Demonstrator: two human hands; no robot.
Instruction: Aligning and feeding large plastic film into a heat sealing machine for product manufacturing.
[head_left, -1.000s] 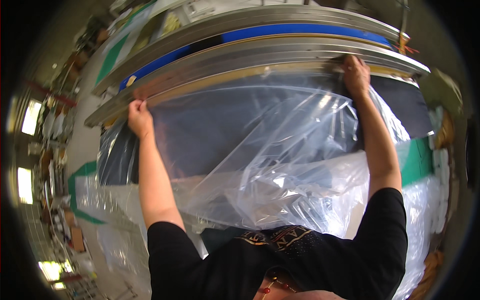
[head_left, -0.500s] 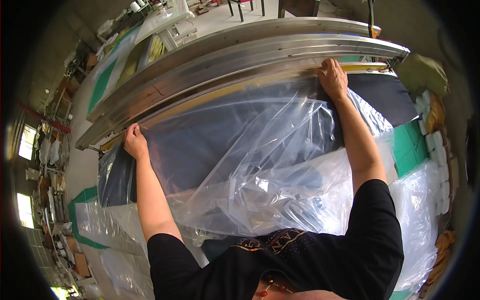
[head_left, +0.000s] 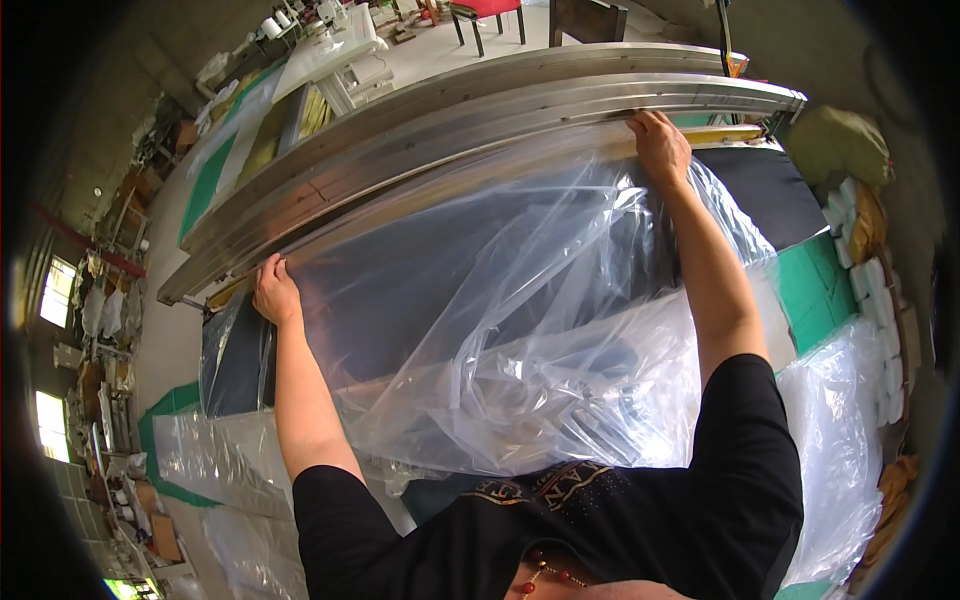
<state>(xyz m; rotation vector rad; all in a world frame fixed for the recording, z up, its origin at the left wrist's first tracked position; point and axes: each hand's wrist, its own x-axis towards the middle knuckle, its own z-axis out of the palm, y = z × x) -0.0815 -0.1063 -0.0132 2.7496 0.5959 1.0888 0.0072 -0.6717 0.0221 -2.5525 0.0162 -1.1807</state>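
A wide sheet of clear plastic film [head_left: 500,330] spreads in front of me over a dark surface, its near part bunched in shiny folds. Its far edge runs up to a long metal bar [head_left: 480,148] that crosses from lower left to upper right. My left hand [head_left: 276,290], fingers closed, pinches the film's edge by the bar's left end. Toward the right end, my right hand [head_left: 662,148] grips the same edge, fingertips at the bar's lower side. Between the hands the film lies fairly flat along a yellowish strip [head_left: 725,135] under the bar.
A second metal bar [head_left: 450,95] runs behind the first. More clear film [head_left: 825,440] lies at right, near green sheeting [head_left: 818,280] and stacked white rolls [head_left: 877,310]. A red-seated chair [head_left: 487,10] and a white-topped table [head_left: 330,45] stand beyond. Shelves line the left.
The dark gap between the front bar and the yellowish strip has narrowed. Both hands keep their hold on the film's edge, shifting only slightly. The view has tilted up a little.
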